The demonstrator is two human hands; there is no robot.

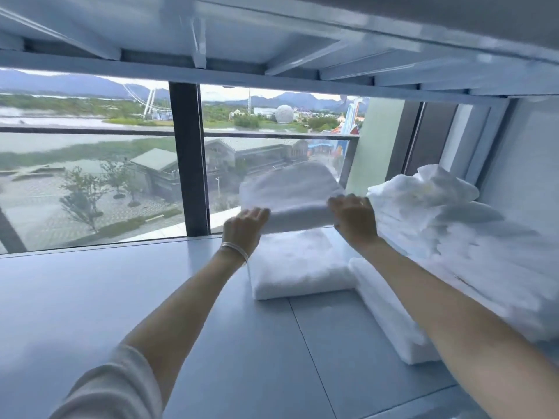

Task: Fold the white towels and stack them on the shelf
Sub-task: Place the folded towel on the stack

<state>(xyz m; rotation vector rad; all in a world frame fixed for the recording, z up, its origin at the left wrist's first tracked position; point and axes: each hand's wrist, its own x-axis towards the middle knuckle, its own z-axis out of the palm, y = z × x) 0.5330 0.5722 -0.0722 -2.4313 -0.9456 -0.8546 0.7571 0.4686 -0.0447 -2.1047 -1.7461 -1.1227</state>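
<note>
Both hands grip folded towel (290, 201): left hand (246, 226) one end, right hand (352, 216) other. Long axis left-right, directly above shelved towel (296, 267), not touching.

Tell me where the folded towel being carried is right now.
In the head view, the folded towel is held between left hand and right hand, just above another folded towel on the shelf, before the window.

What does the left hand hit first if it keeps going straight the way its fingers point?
The left hand already grips the folded towel it carries. Beyond that towel, the window glass at the shelf's back looks next, though depth is unclear.
</note>
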